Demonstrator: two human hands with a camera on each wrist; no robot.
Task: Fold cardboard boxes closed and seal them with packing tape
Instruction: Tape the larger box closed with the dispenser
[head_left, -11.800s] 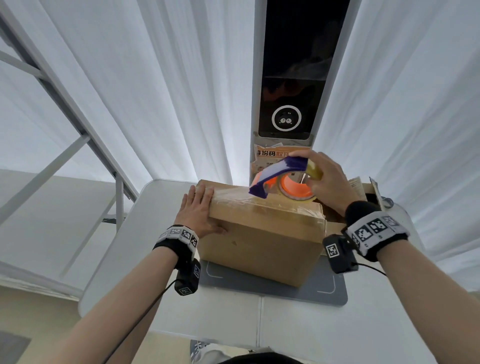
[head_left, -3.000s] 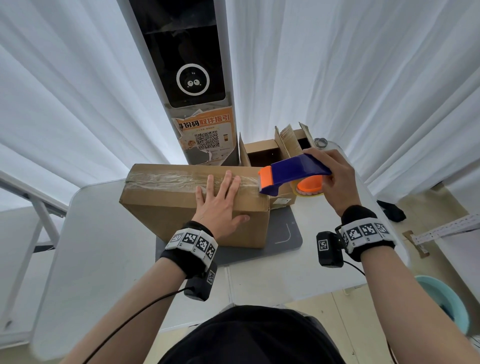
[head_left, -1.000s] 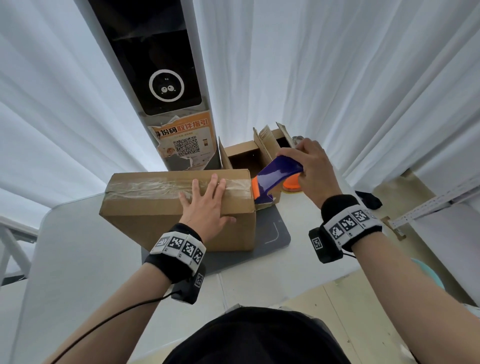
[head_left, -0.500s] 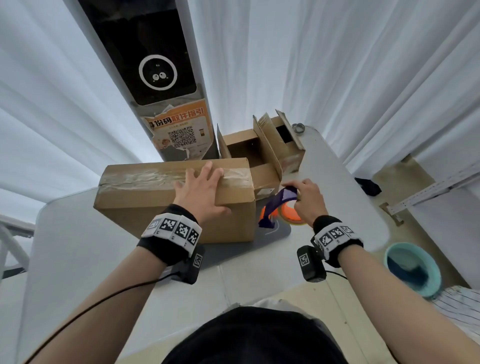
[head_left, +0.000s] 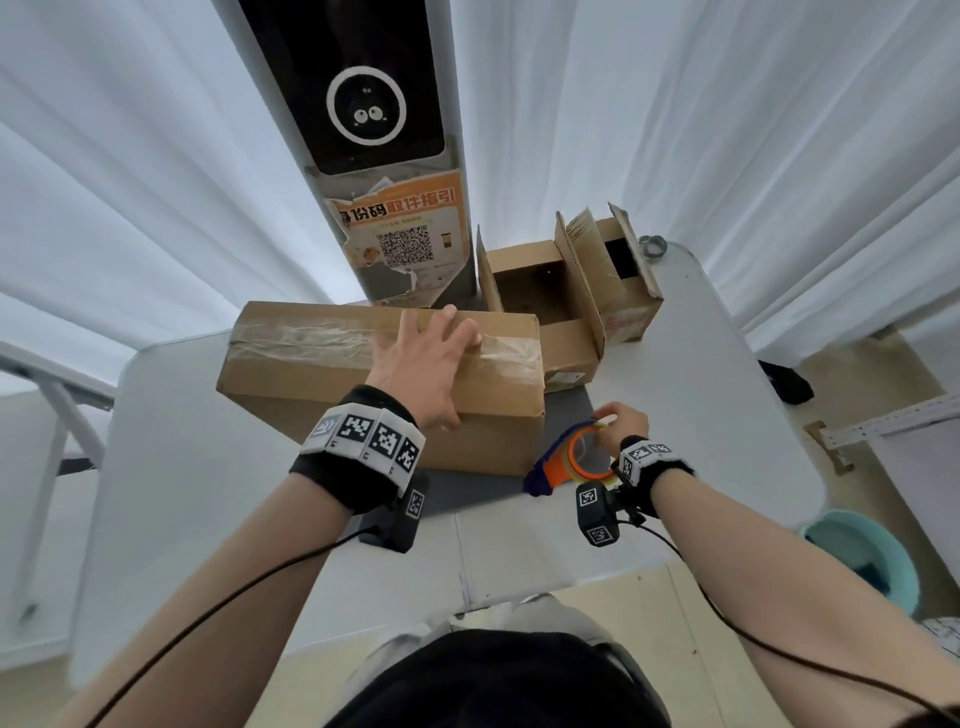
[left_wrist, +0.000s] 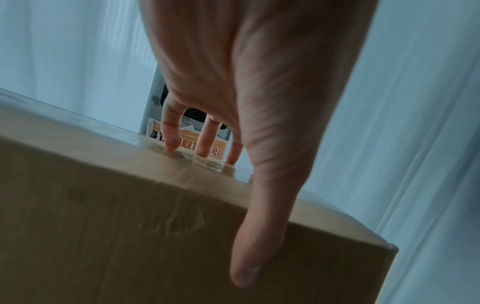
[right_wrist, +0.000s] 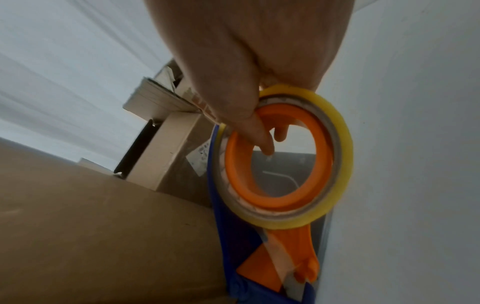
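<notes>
- Head view: left hand lies flat, fingers spread, on the taped cardboard box on the white table; right hand grips the tape dispenser down beside the box's right end. Two open boxes stand behind.
- Left wrist view: straight fingers press the tape strip; thumb hangs over the box front.
- Right wrist view: fingers hooked through the dispenser's orange ring, tape roll around it.

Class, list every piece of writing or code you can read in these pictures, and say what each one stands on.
"份码取件指引": orange poster on the white kiosk; first character torn off.
QR code, same poster; small print beneath too small.
White label on an open box: unreadable.
Wristbands: square markers only.
</notes>
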